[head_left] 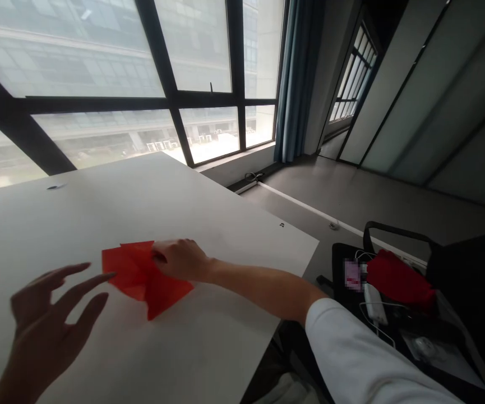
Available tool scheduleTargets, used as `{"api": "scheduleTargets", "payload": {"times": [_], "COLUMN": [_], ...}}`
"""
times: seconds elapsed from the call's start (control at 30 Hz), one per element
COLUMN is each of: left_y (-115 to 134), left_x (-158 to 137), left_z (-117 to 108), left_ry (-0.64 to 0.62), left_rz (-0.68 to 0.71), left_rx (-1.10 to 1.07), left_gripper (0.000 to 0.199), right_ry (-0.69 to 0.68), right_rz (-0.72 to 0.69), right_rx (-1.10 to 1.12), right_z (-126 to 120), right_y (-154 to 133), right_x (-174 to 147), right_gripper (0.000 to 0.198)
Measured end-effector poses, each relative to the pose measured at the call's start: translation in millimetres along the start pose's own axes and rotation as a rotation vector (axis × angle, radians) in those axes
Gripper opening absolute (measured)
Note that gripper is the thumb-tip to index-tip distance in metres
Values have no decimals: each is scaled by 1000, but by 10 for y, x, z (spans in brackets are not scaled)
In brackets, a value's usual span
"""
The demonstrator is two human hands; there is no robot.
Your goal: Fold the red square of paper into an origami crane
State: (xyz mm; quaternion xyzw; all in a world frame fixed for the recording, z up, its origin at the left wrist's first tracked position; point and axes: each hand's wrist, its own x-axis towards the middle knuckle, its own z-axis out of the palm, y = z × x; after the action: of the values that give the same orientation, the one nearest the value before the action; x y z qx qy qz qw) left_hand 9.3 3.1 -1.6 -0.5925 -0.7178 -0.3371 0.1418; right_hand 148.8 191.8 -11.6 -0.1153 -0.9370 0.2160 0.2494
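A sheet of red paper [141, 275], creased and partly folded, lies on the white table [221, 224]. My right hand [183, 259] is closed on its upper right part, with the fingertips turned down and partly hidden. Left of the paper, my left hand [52, 320] is raised with its fingers apart and nothing in it. One of its fingertips overlaps the paper's left edge in the view; I cannot tell whether it touches.
A dark chair [351, 247] at the right bears a red cloth [400, 280], a white power strip [374, 303] and cables. Two round cable holes are at the table's left. Windows [204, 45] and a blue curtain [296, 84] stand behind.
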Motion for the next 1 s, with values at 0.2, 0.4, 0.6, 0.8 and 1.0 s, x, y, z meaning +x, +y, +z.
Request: {"api": "scheduleTargets", "payload": {"times": [0.2,0.4,0.6,0.8,1.0], "left_y": [324,395,192,28,-95], "left_x": [-21,15,-146,-388,-474], "left_z": [-35,-304,-127,202,198], "left_ry": [-186,-716,-558,-528,-574], "left_rz": [42,-274,-449,-121,-98], "left_rx": [138,152,385,245,204], "left_gripper": [30,57,43,56,81], "right_ry": [94,46,-137,-30,-285], "right_rz": [51,300,265,338,-243], "right_rx": [225,516,491,6,-247], "right_z": [64,255,224,98,279], "right_y": [-129,156,197,-8,-294], "right_x": [-81,14,-9,-84,-122], "right_gripper": [13,17,20,64,56]}}
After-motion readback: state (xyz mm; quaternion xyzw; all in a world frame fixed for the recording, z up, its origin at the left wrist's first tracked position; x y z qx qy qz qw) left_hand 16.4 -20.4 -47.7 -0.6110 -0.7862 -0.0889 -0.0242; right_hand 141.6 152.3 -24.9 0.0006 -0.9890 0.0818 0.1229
